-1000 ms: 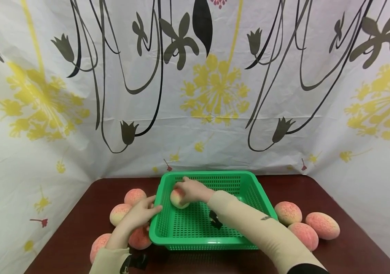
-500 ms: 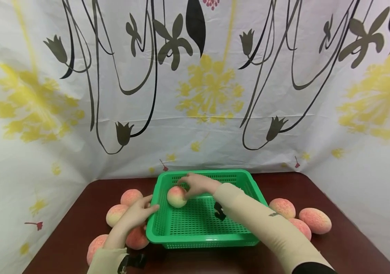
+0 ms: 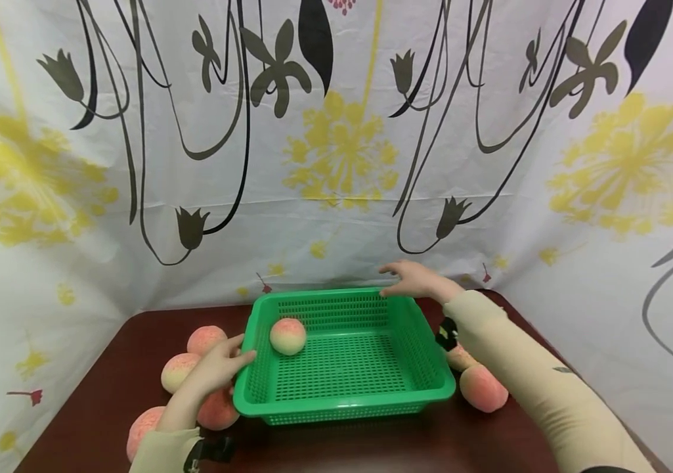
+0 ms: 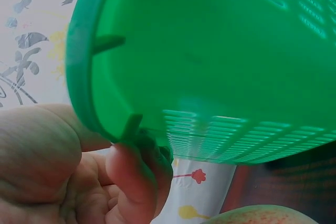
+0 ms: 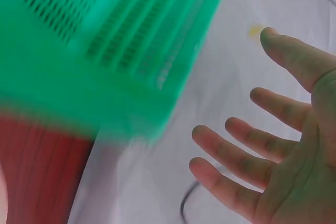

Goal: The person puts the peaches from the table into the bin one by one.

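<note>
A green plastic basket [image 3: 342, 406] with slotted walls stands mid-table. Its left rim is gripped by my left hand [image 3: 218, 368], thumb over the edge and fingers curled beneath it, as the left wrist view shows on the basket wall [image 4: 194, 72]. One pink-and-cream peach [image 3: 287, 336] lies inside, toward the back left corner. My right hand [image 3: 415, 279] is raised over the back right corner of the basket, holding nothing. Its fingers are spread and apart in the right wrist view, where the hand [image 5: 299, 166] is beside the basket's rim.
Several peaches lie left of the basket, among them a rear peach [image 3: 206, 339] and a front peach [image 3: 144, 430] partly behind the left arm. To the right sits another peach [image 3: 484, 387], with one more half covered by the right sleeve [image 3: 513, 355]. A patterned curtain [image 3: 336, 249] hangs behind the dark red table [image 3: 383, 447].
My right hand has let go of the peach inside the basket and moved right, up over the back right corner. The left hand keeps its grip. The head view has shifted slightly right.
</note>
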A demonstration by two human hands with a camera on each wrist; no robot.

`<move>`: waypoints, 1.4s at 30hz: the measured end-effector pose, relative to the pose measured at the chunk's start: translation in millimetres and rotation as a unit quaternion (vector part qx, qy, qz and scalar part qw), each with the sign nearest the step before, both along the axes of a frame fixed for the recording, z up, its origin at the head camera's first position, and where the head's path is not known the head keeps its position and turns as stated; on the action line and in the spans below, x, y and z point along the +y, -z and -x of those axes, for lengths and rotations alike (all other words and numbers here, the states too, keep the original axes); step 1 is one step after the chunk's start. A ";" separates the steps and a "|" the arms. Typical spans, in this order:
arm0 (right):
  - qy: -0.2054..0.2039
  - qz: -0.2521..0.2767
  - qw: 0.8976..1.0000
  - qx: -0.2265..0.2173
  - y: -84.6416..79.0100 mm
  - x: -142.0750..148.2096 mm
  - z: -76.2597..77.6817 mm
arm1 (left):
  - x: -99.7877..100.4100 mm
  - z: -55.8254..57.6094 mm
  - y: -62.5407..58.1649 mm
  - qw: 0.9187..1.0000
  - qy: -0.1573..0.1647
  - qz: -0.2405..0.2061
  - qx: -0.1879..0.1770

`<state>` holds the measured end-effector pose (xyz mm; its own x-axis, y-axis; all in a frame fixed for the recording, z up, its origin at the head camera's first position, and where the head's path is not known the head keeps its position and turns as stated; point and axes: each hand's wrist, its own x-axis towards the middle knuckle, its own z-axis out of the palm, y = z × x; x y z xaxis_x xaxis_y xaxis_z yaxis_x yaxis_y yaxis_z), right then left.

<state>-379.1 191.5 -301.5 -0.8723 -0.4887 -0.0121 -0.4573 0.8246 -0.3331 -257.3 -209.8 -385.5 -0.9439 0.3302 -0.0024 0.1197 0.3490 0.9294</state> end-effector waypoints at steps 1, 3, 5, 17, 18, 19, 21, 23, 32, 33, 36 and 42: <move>0.006 0.004 1.000 0.002 -0.1 10.4 -1.8 | -0.8 0.0 0.4 1.000 0.002 0.002 0.001; 0.021 0.010 1.000 0.002 -0.3 30.4 -6.1 | -2.1 0.5 0.6 1.000 0.010 0.004 0.002; 0.034 0.015 0.999 -0.004 -0.6 48.5 -10.5 | -3.0 1.8 0.6 1.000 0.017 0.005 0.003; 0.075 -0.050 0.986 -0.137 4.8 98.9 -31.8 | -5.6 6.6 -2.3 1.000 0.027 -0.004 -0.001; 0.076 -0.051 0.986 -0.142 7.1 100.2 -33.2 | -5.7 6.7 -2.0 1.000 0.025 -0.003 -0.001; 0.073 -0.053 0.986 -0.142 10.0 101.5 -34.5 | -5.7 6.7 -1.8 1.000 0.022 -0.002 -0.002; 0.074 -0.056 0.986 -0.138 16.7 103.1 -36.8 | -5.4 6.2 -0.8 1.000 0.018 -0.001 -0.007; 0.073 -0.063 0.986 -0.133 23.4 104.1 -38.9 | -4.8 5.3 0.1 1.000 0.015 0.000 -0.009; 0.104 -0.048 0.974 -0.195 44.0 103.1 -46.1 | -4.7 3.1 -0.2 1.000 0.019 -0.004 -0.012; 0.103 -0.051 0.974 -0.194 45.3 102.9 -46.5 | -5.2 3.3 -0.2 1.000 0.022 -0.005 -0.011; 0.114 -0.047 0.972 -0.198 49.4 102.5 -47.8 | -6.3 4.2 0.2 1.000 0.028 -0.007 -0.009; 0.162 -0.022 0.961 -0.223 56.0 102.5 -49.8 | -4.8 4.1 -0.1 0.999 0.031 -0.008 -0.010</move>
<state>-329.3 294.1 -357.6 -0.8818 -0.1830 -0.4347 0.0060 0.9172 -0.3984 -261.4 -214.6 -385.4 -0.9213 0.3885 -0.0145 0.1228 0.3263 0.9373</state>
